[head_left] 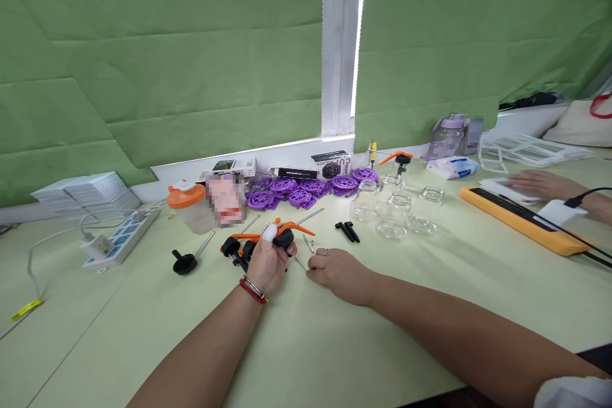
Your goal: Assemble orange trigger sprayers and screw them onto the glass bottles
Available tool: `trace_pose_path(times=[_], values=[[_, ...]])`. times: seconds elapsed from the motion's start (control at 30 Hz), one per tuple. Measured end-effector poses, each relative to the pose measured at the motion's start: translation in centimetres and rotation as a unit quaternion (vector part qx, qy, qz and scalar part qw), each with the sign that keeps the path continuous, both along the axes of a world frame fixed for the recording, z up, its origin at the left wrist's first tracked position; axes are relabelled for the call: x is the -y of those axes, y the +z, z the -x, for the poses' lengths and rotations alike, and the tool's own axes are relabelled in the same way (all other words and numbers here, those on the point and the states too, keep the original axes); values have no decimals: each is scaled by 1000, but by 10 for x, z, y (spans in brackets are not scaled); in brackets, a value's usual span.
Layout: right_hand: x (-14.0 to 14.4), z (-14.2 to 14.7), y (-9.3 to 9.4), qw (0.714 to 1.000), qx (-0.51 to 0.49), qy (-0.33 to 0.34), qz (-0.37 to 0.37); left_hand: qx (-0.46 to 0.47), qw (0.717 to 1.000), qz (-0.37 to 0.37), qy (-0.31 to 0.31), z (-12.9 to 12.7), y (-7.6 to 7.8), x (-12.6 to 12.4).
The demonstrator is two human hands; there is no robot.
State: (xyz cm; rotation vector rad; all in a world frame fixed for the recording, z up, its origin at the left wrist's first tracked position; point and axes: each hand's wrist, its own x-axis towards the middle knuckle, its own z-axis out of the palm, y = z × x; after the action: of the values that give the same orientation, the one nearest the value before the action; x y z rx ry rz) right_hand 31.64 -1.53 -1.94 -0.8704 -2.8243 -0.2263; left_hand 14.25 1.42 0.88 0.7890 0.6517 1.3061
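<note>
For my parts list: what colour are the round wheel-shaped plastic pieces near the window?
The round wheel-shaped plastic pieces are purple, seen in the head view.

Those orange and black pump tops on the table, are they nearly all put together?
Not nearly. One orange pump top already sits on a glass jar at the back. The left hand grips a pump top, and the right hand rests by a loose metal rod. Left: three open glass jars, a black knob with rod and purple discs.

Black-and-orange pump parts (248, 243) bunched mid-desk toward the far edge, orange levers sticking out sideways, thin metal rod (301, 263) lying flat on the desk just right of them
</note>
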Motion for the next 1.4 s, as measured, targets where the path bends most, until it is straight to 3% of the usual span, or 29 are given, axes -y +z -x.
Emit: trace_pose_path(times=[0.23,0.43,0.53,0.77,1.0,1.13,1.23,1.4], values=[[11,3,7,994,35,89,-60,-1,1000,-2,-5,-1,2,2],[15,4,6,989,-26,141,-24,0,1000,-2,-6,-2,1,2],[20,7,7,987,-33,154,-32,-4,1000,-5,-10,-2,1,2],[30,12,10,970,17,191,-152,-8,1000,1,-21,-1,1,2],[35,15,19,966,-35,201,-161,-14,1000,-4,-24,-1,-3,2],[36,6,32,949,-208,164,-173,-55,996,-19,-67,-2,-5,6],[34,-1,36,909,-370,79,-176,-87,988,-22,-126,-6,-5,13],[28,0,36,858,-503,-42,-97,-122,970,-30,-207,-15,-5,25]])
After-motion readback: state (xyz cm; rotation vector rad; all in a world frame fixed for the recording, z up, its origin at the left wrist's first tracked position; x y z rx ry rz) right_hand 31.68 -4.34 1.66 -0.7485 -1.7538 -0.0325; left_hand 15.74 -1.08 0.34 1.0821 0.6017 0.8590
